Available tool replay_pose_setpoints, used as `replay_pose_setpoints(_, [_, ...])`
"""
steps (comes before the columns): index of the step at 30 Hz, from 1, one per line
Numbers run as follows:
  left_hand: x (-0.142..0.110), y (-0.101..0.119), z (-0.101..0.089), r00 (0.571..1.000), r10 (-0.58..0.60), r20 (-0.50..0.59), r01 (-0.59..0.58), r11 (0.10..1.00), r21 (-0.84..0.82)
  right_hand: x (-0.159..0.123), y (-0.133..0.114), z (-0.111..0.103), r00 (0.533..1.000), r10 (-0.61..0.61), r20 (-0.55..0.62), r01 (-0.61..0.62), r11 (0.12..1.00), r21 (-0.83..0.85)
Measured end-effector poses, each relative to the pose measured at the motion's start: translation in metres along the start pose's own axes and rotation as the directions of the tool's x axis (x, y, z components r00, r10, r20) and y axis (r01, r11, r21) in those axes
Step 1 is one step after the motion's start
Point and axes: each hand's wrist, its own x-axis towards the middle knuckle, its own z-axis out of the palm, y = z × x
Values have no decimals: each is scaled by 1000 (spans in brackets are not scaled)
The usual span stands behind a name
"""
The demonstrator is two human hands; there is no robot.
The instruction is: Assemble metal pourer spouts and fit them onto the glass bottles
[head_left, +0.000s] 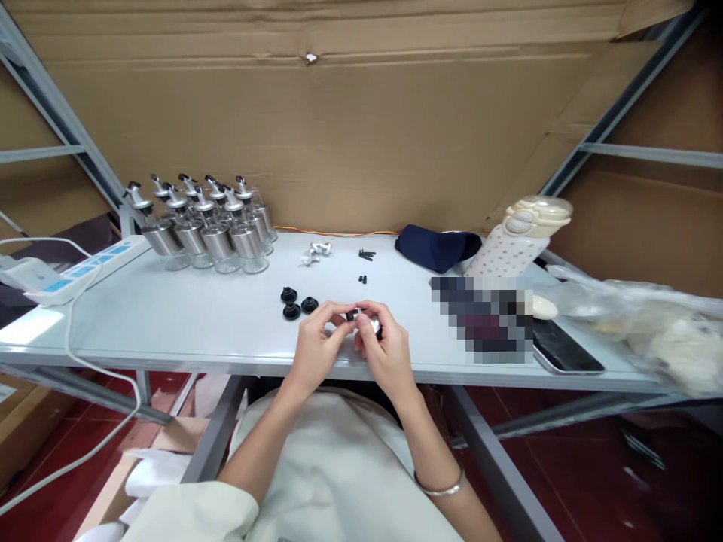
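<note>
Both hands meet above the table's front edge around a small silver-and-black pour spout (373,325). My right hand (388,348) is closed on its rounded silver body, which the fingers partly hide. Between thumb and forefinger, my left hand (319,342) pinches a small black cap (352,315) at the spout's tip. Just beyond the left hand sit three black ribbed stoppers (291,311). Farther back lie several silver spout parts (316,252), some thin black strips (367,255) and two tiny black pieces (362,279).
Several glass oil bottles (226,245) with steel sleeves and spouts stand at the back left, beside a power strip (84,271). On the right are a navy cap (434,247), a dotted drinking bottle (505,245), a phone (568,350) and plastic bags (649,324). Cardboard (361,135) walls the back.
</note>
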Motion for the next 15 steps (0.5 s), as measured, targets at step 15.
replay_pose_setpoints(15, [-1, -4, -3, 990, 83, 110, -86, 996, 26, 1, -12, 1, 991, 96, -96, -103, 992, -71])
